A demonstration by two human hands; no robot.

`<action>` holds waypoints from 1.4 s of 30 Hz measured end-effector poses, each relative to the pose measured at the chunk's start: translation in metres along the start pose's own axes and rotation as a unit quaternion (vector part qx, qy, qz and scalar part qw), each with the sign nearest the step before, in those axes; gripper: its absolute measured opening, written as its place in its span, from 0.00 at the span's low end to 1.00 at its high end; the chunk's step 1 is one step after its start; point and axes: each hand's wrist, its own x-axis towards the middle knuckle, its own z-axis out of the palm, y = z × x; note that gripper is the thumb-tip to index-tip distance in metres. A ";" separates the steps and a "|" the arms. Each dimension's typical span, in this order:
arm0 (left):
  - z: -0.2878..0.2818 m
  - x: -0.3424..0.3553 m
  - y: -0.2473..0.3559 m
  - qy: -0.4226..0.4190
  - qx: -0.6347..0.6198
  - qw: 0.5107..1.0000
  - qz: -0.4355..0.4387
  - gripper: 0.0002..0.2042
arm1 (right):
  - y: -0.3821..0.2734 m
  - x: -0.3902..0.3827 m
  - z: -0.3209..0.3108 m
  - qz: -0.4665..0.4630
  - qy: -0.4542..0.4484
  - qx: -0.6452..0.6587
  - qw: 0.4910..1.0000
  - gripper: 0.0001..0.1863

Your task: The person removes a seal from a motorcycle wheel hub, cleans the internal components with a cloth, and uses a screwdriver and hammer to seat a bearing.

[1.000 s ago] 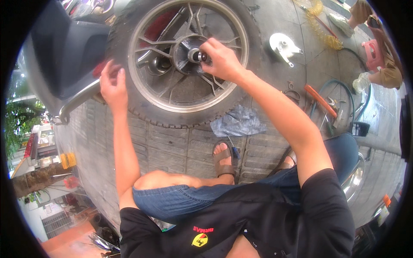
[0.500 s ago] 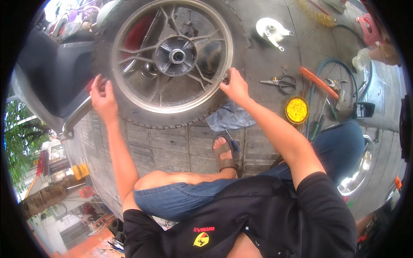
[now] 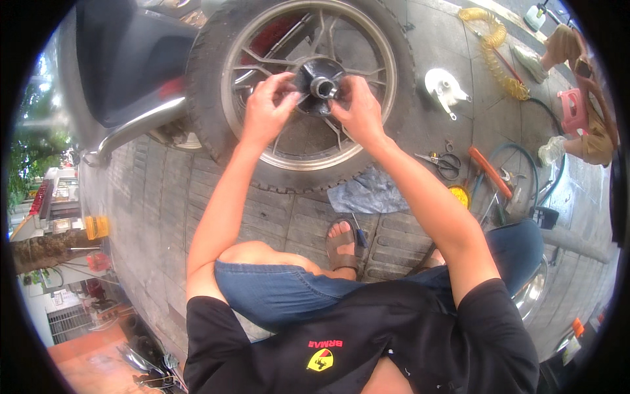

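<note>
A motorcycle wheel [image 3: 298, 161] with a black tyre [image 3: 216, 131] and grey spokes lies flat on the paving in front of me. Its dark hub [image 3: 318, 69] has a shiny metal collar in the middle. My left hand [image 3: 268, 108] is at the hub's left edge, its fingers curled and slightly blurred. On the other side my right hand [image 3: 359, 113] reaches in with thumb and fingers bent at the hub's edge. Whatever small dark part either hand pinches there blends with the hub.
Right of the tyre lies a white brake plate [image 3: 445, 90]. Nearer are scissors [image 3: 446, 164], an orange-handled tool [image 3: 491, 172], a yellow tin [image 3: 459, 195] and a grey cloth [image 3: 367, 192]. A coiled yellow hose [image 3: 495, 49] and another person's legs [image 3: 594, 131] are at far right. A motorcycle [image 3: 131, 65] stands left.
Both hands have moved from the outer wheel inward to the hub, the left one to the right and up. The view has shifted, so the wheel appears further right.
</note>
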 end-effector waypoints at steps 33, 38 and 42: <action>0.054 0.010 -0.012 0.032 0.223 0.958 0.178 0.12 | 0.043 0.012 0.019 0.155 -0.055 0.255 0.953 0.14; 0.055 0.014 -0.013 0.003 0.222 0.958 0.183 0.10 | 0.083 -0.021 -0.014 0.181 -0.093 0.166 0.965 0.17; 0.043 0.009 -0.024 0.011 0.229 0.957 0.177 0.12 | 0.115 -0.096 -0.048 0.254 -0.042 -0.049 0.965 0.17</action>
